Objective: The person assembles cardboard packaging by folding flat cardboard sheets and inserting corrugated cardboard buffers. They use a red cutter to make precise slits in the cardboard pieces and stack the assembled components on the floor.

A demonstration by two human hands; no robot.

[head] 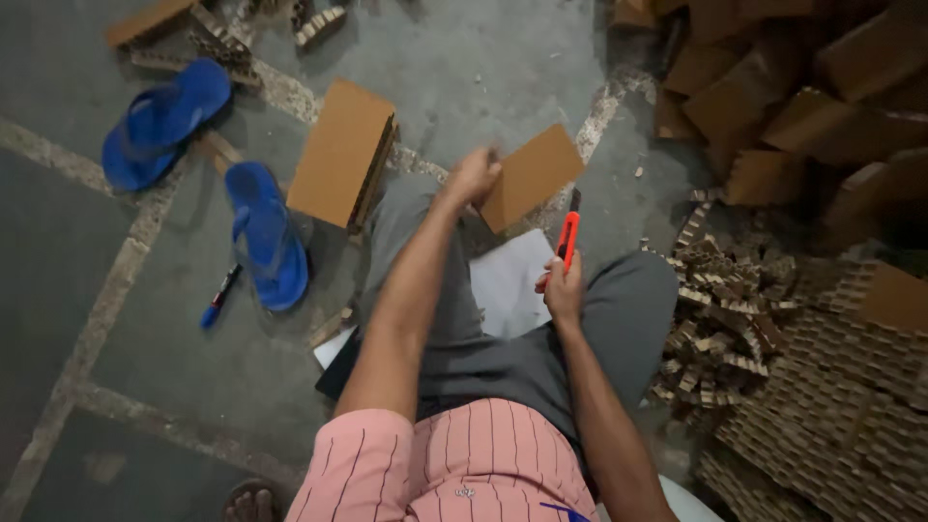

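Observation:
My left hand (472, 178) grips a square piece of brown cardboard (532, 176) by its near corner and holds it out in front of me, above my grey-trousered knee. My right hand (563, 288) is closed around a red utility knife (568, 238), blade end pointing away from me toward the cardboard piece. A white sheet (509, 280) lies across my lap beneath both hands. The left hand looks slightly blurred.
A thick honeycomb cardboard block (340, 153) rests on the floor to the left. Two blue flip-flops (263, 235) and a blue marker (219, 297) lie farther left. Cardboard offcuts (720, 309) and stacked honeycomb sheets (831, 387) fill the right side.

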